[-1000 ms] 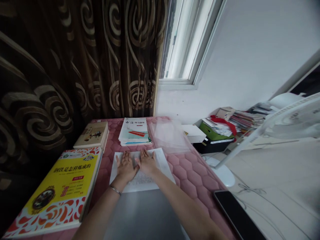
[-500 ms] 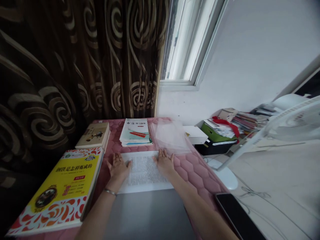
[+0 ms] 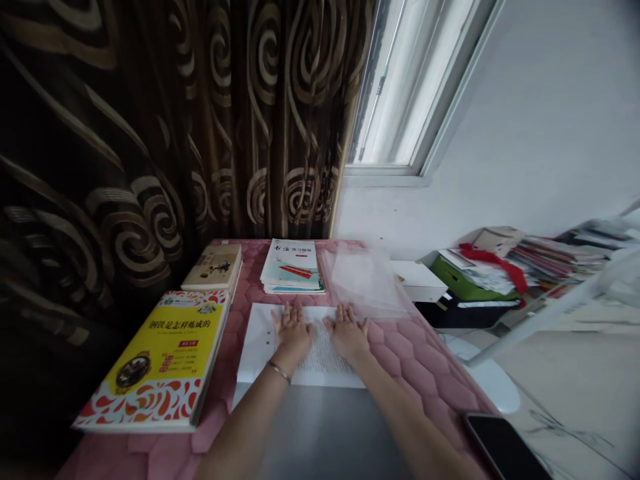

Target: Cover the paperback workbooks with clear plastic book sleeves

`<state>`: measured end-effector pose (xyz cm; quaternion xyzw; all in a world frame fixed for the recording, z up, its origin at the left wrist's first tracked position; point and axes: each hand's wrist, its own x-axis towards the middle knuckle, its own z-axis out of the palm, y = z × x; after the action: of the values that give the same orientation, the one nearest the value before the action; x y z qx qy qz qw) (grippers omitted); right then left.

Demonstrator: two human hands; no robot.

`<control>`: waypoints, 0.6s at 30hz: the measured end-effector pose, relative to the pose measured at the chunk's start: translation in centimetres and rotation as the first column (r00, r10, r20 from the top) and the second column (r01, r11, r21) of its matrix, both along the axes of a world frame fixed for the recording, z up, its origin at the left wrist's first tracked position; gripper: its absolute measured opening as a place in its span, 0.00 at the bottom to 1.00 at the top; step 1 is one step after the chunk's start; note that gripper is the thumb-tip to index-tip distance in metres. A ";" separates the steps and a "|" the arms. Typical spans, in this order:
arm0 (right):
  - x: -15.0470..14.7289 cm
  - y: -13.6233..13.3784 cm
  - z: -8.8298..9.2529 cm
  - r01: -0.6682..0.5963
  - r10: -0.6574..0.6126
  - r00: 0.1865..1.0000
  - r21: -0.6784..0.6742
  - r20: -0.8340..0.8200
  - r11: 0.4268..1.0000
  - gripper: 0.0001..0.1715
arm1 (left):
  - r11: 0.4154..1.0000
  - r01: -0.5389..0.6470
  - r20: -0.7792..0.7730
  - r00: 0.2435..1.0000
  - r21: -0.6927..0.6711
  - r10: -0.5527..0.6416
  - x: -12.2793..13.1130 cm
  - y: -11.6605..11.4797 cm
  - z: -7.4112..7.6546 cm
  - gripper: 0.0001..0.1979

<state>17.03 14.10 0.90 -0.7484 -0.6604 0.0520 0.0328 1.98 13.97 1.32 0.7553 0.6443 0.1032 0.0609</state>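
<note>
A white printed sheet [image 3: 257, 333] lies flat before me, its lower part over a grey surface [image 3: 325, 433]. My left hand [image 3: 295, 333] rests palm down on the sheet, fingers spread, with a bracelet at the wrist. Flat on the sheet's right part lies my right hand [image 3: 347, 337], its fingers also apart. Lines of small print show between the two hands. Just beyond the sheet is a stack of booklets [image 3: 293, 263], and clear plastic film [image 3: 363, 280] lies to its right.
A yellow book [image 3: 165, 347] and a tan book [image 3: 213, 267] lie at left on the pink quilted cover [image 3: 410, 353]. A phone [image 3: 503, 443] is at the right edge. A white box [image 3: 420, 280], a white fan [image 3: 540, 327] and a green bin [image 3: 450, 277] stand beyond.
My left hand has slid inward from the sheet's left side, nearer my right hand, baring the left part of the sheet. The view has turned, so everything appears further right.
</note>
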 end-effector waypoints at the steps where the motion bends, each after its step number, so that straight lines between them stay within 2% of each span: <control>1: 0.0 0.0 -0.1 0.002 -0.002 1.000 0.001 0.001 1.000 0.42 | 0.999 -0.041 0.000 0.999 -0.008 0.041 -0.5 0.1 -0.1 0.33; 7: 0.0 0.2 -0.4 0.002 -0.002 1.000 -0.003 -0.007 1.000 0.42 | 0.970 -0.241 -0.059 0.969 -0.018 0.239 -6.6 0.3 0.0 0.33; 11: -0.1 0.1 -0.4 0.007 -0.007 1.000 -0.009 -0.006 1.000 0.42 | 0.950 -0.311 -0.119 0.943 0.009 0.310 -8.4 0.4 0.3 0.32; 14: 0.0 0.1 0.2 -0.002 0.002 1.000 -0.018 0.004 1.000 0.41 | 0.961 -0.268 -0.148 0.950 0.066 0.275 -7.3 0.6 0.3 0.30; 18: -0.9 0.0 1.6 0.007 -0.006 1.000 -0.033 0.022 0.999 0.39 | 0.995 -0.062 -0.086 0.994 0.073 0.068 -4.9 0.5 0.2 0.28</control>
<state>16.15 14.08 2.48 -0.7515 -0.6573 0.0544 0.0133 -2.88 14.48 1.51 0.7395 0.6665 0.0942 0.0025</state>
